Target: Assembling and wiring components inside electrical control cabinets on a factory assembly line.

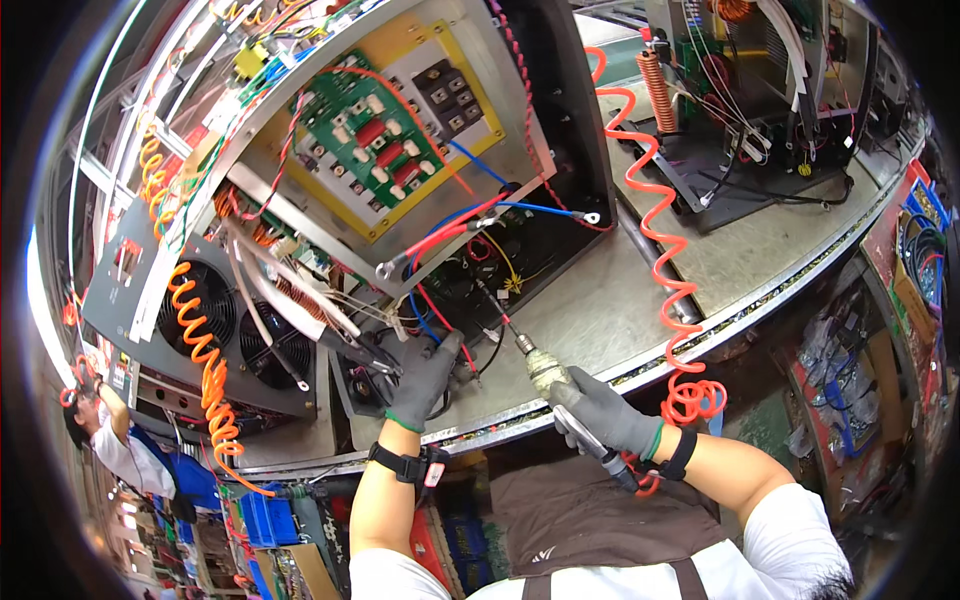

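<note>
Grey workbench (600, 320); right hand (605, 410) grips pneumatic screwdriver (545, 375), left hand (425, 380) steadies wires (440, 320).

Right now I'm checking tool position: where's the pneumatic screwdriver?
Head view, right of centre: the pneumatic screwdriver is in the gloved right hand, tip angled toward the open chassis.

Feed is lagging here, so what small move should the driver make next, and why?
Probably ease the driver bit forward into the chassis: the right hand aims it there, its tip short of the wires, while the left hand steadies the edge.
</note>
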The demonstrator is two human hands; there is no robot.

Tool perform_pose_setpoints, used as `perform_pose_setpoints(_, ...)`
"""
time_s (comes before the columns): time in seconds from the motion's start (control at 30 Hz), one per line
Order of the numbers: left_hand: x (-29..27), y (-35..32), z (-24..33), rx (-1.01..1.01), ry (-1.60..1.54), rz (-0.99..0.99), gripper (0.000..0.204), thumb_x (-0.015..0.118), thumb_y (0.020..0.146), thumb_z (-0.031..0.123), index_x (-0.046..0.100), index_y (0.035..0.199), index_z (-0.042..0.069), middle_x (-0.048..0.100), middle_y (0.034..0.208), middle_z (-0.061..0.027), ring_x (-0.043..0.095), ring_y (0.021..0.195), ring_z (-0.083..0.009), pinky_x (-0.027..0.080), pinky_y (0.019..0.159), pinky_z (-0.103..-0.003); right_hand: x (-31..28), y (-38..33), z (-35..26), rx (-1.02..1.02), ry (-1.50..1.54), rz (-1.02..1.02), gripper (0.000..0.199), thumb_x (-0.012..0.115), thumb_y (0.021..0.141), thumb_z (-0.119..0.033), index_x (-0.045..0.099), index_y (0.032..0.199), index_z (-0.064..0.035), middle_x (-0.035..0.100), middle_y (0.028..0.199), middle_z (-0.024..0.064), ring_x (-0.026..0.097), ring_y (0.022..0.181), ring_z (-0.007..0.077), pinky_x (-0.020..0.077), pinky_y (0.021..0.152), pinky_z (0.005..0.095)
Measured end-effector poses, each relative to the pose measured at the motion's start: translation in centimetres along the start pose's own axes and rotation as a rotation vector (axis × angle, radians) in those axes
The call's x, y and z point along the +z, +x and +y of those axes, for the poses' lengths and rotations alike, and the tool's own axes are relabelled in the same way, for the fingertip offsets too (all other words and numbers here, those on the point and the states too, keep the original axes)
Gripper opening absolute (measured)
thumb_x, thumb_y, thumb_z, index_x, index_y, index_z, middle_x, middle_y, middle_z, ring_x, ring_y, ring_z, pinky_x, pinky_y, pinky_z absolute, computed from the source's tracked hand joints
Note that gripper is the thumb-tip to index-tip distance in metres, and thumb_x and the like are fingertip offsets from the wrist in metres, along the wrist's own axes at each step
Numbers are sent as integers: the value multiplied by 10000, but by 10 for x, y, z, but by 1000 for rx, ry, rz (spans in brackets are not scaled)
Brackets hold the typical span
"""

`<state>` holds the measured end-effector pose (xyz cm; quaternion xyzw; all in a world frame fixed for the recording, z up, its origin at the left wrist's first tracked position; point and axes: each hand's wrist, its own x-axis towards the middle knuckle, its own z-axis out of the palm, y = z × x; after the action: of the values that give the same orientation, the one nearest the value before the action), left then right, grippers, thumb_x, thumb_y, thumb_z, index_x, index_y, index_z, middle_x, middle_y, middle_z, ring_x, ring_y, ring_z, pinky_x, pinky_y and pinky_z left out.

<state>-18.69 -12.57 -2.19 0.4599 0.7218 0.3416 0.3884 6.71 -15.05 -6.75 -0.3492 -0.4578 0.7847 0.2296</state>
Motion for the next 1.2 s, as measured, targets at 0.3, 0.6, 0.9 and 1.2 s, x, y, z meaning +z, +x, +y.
perform_pose_setpoints(0.3, -5, 5, -18, 187, -149, -22, 298, 634, 879, 165, 575, 1108, -16, 660, 813, -72, 613, 581, -111, 483, 468, -219, 12, -4, 5, 5, -84, 63, 382, 481, 946, -378, 416, 1106, -37, 541, 722, 65, 548, 537, 132, 458, 462, 275)
perform_pose_setpoints(0.6, -16, 12, -4, 282, -9, 184, 277, 642, 883, 279, 594, 980, 24, 598, 551, -50, 566, 444, -123, 404, 417, -270, 36, -22, 3, 82, -56, -23, 415, 501, 942, -378, 431, 1170, -38, 542, 763, 31, 526, 608, 92, 448, 533, 249)
perform_pose_setpoints(0.9, -13, 21, -18, 465, -21, 395, 237, 658, 878, 268, 625, 906, 35, 555, 474, -25, 519, 407, -109, 394, 433, -274, 37, -18, 1, 213, -11, -84, 425, 477, 941, -411, 404, 1194, -78, 526, 749, 39, 518, 535, 111, 441, 457, 259)
perform_pose_setpoints(1.2, -15, 21, -14, 471, 13, 359, 236, 645, 882, 246, 615, 975, 32, 580, 541, -43, 540, 424, -120, 412, 451, -285, 41, -6, -8, 344, -14, -63, 390, 406, 954, -463, 426, 1085, -96, 531, 742, 43, 550, 522, 120, 474, 426, 266)
